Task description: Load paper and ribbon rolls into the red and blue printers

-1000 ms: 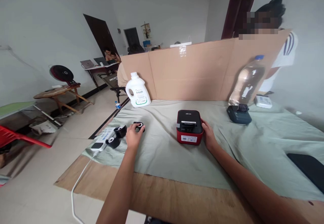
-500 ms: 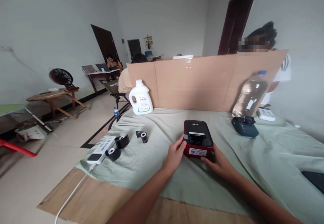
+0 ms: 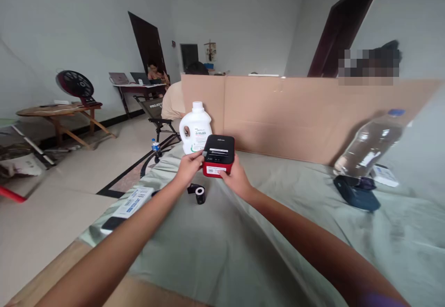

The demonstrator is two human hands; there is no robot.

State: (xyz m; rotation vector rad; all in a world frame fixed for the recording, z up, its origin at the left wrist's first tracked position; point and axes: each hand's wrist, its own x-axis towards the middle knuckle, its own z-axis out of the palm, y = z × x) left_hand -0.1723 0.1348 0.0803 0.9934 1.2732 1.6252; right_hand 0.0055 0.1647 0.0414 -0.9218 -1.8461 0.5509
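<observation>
Between both hands is a small red and black label printer [image 3: 219, 152] with a paper slot on top and a white sticker on its front side. My left hand [image 3: 189, 167] grips its left side, and my right hand [image 3: 239, 177] grips its right side with the thumb on the front. The printer is held close in front of a white detergent bottle [image 3: 196, 124] and covers part of it. Just below my left hand, a small black ribbon roll [image 3: 200, 195] with a white core stands on the green cloth [image 3: 194, 242].
A white power strip [image 3: 134, 203] lies at the left, partly behind my left forearm. A cardboard panel [image 3: 285, 117] stands across the back. At the right are a large clear bottle [image 3: 371, 142], a dark blue device [image 3: 356, 193] and a white box [image 3: 384, 175]. People sit beyond the panel.
Both hands have carried the printer away from me and leftward, up to the detergent bottle. The camera view has turned, and my left forearm now covers the two black rolls by the power strip.
</observation>
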